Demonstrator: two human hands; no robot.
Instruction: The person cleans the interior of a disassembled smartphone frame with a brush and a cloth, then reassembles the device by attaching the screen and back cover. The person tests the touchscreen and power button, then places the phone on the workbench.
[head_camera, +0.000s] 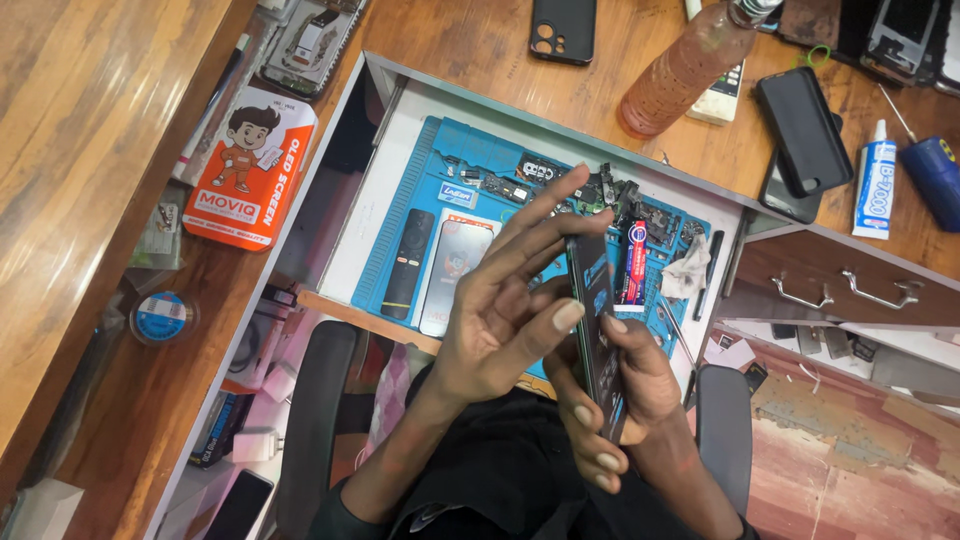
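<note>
The right hand (625, 385) has its grip closed around a dark phone (595, 330), held edge-on above the lap. The left hand (510, 300) spreads open, thumb pressing the phone's face. Behind lie a blue mat (420, 190), a black remote (408, 263) and a white cloth (685, 275) on the surface (480, 50).

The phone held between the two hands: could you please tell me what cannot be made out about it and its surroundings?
- Phone, head view: seen edge-on, so its front face is hidden.
- Right hand: its palm is hidden behind the phone and fingers.
- Blue mat: the left hand covers its near middle.
- Small parts on the mat: too small to identify.
- Bottle: top cut off by the upper edge.
</note>
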